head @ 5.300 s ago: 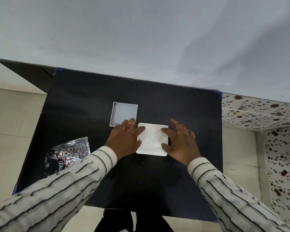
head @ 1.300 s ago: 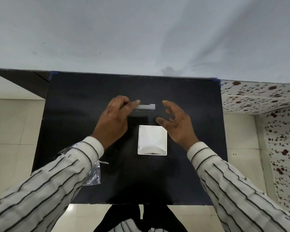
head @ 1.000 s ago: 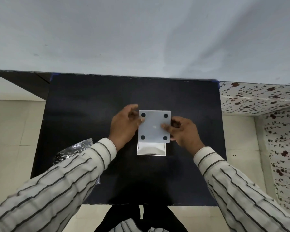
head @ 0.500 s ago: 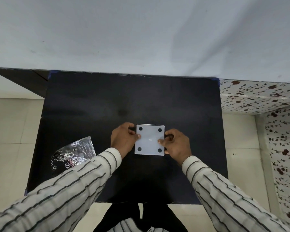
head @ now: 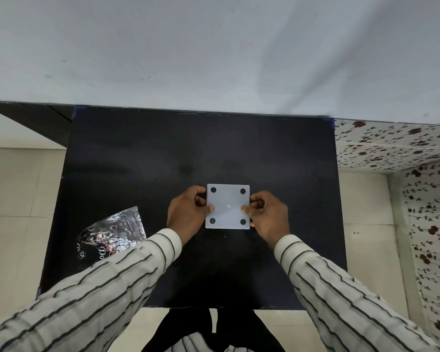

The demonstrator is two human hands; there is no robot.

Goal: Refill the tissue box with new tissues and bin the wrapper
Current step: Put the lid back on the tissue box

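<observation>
Gripping the tissue box (head: 228,206) — left hand (head: 186,216), right hand (head: 269,216), fingers curled tight on its sides.

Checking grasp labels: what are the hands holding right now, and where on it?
Both hold the white tissue box, its four-dot face up: left hand on its left edge, right hand on its right edge, thumbs on top. The wrapper lies untouched.
</observation>
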